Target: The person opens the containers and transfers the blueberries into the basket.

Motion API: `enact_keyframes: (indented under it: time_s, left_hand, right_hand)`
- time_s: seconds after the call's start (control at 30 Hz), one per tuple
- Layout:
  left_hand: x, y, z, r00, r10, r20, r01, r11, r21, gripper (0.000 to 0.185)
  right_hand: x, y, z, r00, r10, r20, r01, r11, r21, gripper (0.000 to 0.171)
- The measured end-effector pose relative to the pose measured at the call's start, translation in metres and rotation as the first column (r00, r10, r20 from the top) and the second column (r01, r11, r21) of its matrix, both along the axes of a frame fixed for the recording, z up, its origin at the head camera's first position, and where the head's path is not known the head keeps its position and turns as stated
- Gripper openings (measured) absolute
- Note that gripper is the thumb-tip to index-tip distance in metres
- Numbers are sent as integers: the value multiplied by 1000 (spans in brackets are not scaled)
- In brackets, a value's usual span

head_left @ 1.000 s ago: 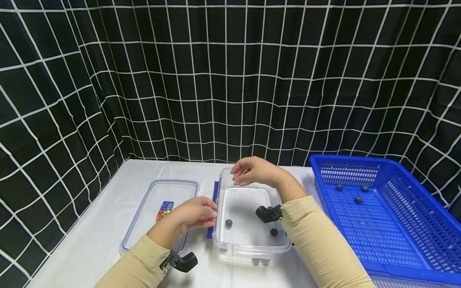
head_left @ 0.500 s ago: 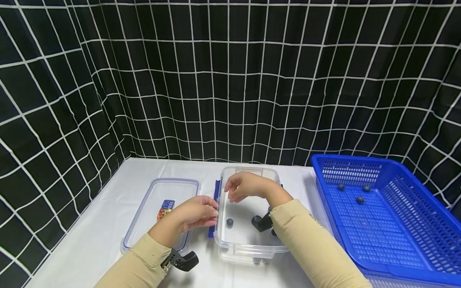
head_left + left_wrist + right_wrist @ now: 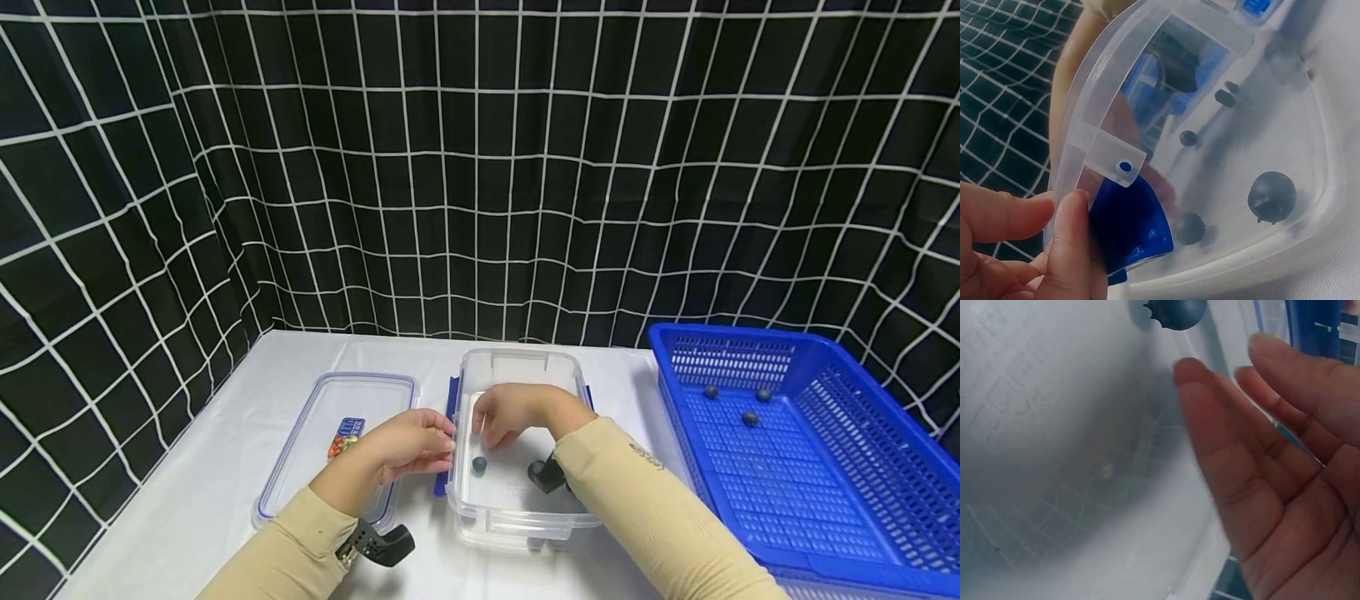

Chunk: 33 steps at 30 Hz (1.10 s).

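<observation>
A clear plastic container (image 3: 519, 358) with blue side clips stands in the middle of the white table. My left hand (image 3: 442, 442) pinches its left rim beside a blue clip (image 3: 1132, 225), thumb and finger (image 3: 1075, 231) pressed on the wall. My right hand (image 3: 489, 433) is down inside the container with straight, relaxed fingers (image 3: 1210, 419) and holds nothing. A dark blueberry (image 3: 479, 464) lies on the container floor just below those fingers, and the blueberry (image 3: 1175, 312) shows at the top of the right wrist view. More berries (image 3: 1272, 197) show through the wall.
The container's clear lid (image 3: 315, 454), with a small label, lies flat to the left. A blue mesh basket (image 3: 720, 332) on the right holds three blueberries (image 3: 748, 417). Black checked curtains close off the back and left.
My right hand has come down from above the container's back rim into the container, towards the berry near the left wall. The left hand has kept its hold.
</observation>
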State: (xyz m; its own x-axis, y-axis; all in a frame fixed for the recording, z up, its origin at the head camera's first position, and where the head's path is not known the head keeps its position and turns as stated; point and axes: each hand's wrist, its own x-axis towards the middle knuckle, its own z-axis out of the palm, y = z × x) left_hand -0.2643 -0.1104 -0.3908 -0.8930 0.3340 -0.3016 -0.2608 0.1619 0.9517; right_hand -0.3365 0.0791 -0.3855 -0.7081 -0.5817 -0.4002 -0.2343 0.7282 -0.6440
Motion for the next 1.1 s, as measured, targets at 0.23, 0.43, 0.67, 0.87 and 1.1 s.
enact_keyframes:
  time_s: [0.23, 0.43, 0.67, 0.87, 1.1]
  left_hand:
    - [0, 0, -1, 1000, 1, -8, -1, 1000, 6, 20]
    - [0, 0, -2, 1000, 4, -7, -4, 1000, 3, 20]
    - [0, 0, 0, 1000, 9, -2, -9, 1000, -4, 20]
    - [0, 0, 0, 1000, 8, -7, -8, 1000, 1, 20]
    - [0, 0, -1, 1000, 8, -2, -8, 1000, 4, 20]
  right_hand:
    - [3, 1, -5, 989, -30, 147, 25, 999, 35, 19]
    - [3, 0, -8, 957, -74, 279, 68, 997, 32, 30]
    - [4, -3, -9, 961, -30, 275, 32, 999, -2, 34]
    - [2, -5, -8, 971, -12, 237, 17, 1000, -18, 28]
    - [1, -4, -11, 972, -2, 233, 14, 999, -51, 27]
